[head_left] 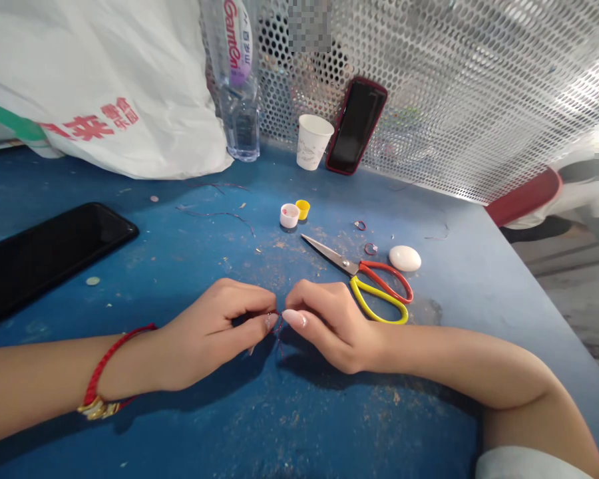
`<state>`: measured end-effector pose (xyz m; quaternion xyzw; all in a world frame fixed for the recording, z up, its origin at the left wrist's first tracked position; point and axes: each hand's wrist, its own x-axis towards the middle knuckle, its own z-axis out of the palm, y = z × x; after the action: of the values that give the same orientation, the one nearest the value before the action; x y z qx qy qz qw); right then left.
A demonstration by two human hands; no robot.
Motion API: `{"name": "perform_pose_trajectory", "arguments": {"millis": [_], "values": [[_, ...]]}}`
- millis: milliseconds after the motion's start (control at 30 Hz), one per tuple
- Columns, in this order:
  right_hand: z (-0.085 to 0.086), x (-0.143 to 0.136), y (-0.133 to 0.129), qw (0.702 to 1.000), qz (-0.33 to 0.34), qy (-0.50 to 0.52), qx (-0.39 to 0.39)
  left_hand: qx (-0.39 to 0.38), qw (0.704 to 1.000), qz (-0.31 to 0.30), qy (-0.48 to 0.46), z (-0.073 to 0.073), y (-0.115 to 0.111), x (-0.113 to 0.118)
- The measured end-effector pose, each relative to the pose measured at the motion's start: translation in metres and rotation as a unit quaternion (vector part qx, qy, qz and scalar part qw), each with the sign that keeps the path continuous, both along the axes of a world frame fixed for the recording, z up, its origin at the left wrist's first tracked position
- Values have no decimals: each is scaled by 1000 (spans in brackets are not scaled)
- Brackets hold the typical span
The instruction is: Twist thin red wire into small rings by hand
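Thumb and fingers of my left hand [229,326] pinch a thin dark red cord [280,329]. My right hand [329,322] pinches the same cord from the other side, its fingertips almost touching the left ones. A short end of the cord hangs below the fingertips; the part between the fingers is hidden. Just beyond my right hand lie scissors [352,267] with one red and one yellow handle, blades apart only slightly or closed. Two small cord rings [370,249] rest near them, beside a white egg-shaped object [404,258].
A white cap [289,215] and a yellow cap [303,209] stand mid-table. Loose threads [219,213] lie to their left. Behind are a paper cup [313,143], a leaning phone [357,126], a water bottle [242,120] and a plastic bag [144,73]. A black phone [54,253] lies left.
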<state>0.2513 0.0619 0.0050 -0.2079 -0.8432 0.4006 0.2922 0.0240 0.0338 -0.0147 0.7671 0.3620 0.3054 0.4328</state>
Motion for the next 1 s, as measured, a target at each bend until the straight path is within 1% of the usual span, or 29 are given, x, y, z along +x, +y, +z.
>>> {"name": "perform_pose_trajectory", "arguments": {"millis": [133,300,433,567,767,1000], "values": [[1,0,-1,999,9,-35,13,3,1000,-4,-3,-4,0,-1],[3,-1,-2,998,3,-55,3,2,1000,-5,5,-5,-2,-2],[3,-1,-3,999,2,-45,4,5,1000,-4,10,-4,-1,-2],[2,0,-3,1000,-16,-22,1,10,1000,-1,3,-3,-1,-1],[2,0,-2,998,-36,-35,-26,23,1000,5,-4,-2,-1,0],[1,-3,1,996,-27,-46,-66,17,1000,-2,4,0,0,-1]]}}
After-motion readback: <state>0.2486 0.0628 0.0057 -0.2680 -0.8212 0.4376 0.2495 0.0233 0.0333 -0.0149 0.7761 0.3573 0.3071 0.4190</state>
